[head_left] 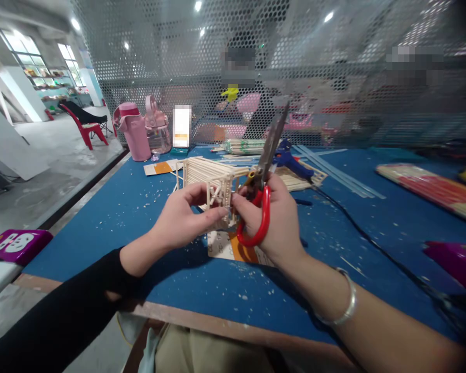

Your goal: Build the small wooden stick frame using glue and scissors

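Observation:
Between my hands, above the blue table, is a small model built of thin wooden sticks point(205, 172), with a slatted top and a crossed lattice at its near end. My left hand point(190, 215) grips its near left side, thumb across the front. My right hand point(281, 223) has red-handled scissors point(264, 207) hooked in it, blades pointing up and away. The right thumb and fingertips also reach the model's right side; whether they pinch it is partly hidden. Below lies a white and orange card point(241, 251).
Behind the model lie a blue glue gun point(295, 163) with a black cord, clear glue sticks point(337, 173) and a bundle of sticks point(246, 146). A pink flask point(135, 135), a clear bottle point(158, 129) and a lit phone point(181, 127) stand at back left. Perforated metal point(159, 57) rises behind.

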`<action>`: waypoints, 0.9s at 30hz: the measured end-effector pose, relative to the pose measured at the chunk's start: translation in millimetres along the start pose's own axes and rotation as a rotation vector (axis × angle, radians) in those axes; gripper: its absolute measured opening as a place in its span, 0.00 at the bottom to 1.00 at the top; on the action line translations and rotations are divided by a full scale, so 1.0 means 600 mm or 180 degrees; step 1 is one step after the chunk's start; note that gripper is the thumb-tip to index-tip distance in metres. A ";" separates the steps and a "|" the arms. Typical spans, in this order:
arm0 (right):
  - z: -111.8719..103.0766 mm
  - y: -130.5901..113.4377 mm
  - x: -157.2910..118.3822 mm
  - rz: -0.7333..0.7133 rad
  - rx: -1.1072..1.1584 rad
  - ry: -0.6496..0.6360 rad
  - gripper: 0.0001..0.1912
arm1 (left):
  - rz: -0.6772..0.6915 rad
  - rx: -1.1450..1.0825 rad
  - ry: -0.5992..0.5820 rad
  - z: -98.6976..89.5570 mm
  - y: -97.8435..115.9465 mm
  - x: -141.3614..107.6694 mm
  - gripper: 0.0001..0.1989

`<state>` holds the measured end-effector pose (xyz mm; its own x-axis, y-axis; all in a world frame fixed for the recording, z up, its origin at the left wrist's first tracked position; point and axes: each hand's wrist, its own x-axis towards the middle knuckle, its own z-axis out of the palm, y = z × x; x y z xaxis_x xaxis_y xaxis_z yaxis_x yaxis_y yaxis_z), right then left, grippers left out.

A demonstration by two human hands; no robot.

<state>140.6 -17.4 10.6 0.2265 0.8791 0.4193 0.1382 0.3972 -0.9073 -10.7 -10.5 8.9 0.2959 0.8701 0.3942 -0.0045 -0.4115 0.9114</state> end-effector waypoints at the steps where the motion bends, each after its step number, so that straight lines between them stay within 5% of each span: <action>1: -0.003 -0.004 0.003 -0.0002 0.0020 0.0018 0.17 | -0.0044 -0.0064 0.0004 0.001 -0.001 0.000 0.08; 8: -0.021 -0.055 0.008 -0.0689 -0.0059 0.0335 0.19 | -0.0187 -0.0674 0.0595 0.001 -0.006 0.006 0.06; 15: -0.002 -0.045 0.012 -0.1043 -0.0301 -0.0636 0.19 | -0.0102 -0.1044 0.0348 0.012 -0.013 0.004 0.10; 27: -0.007 -0.018 0.003 -0.1404 -0.0798 -0.0407 0.25 | 0.0007 -0.0673 0.0190 0.015 -0.013 0.003 0.08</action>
<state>143.5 -21.3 21.2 -0.0228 0.6739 0.7385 0.4241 0.6755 -0.6033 -1.6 -8.3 1.5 0.2386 0.8863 0.3968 -0.2073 -0.3527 0.9125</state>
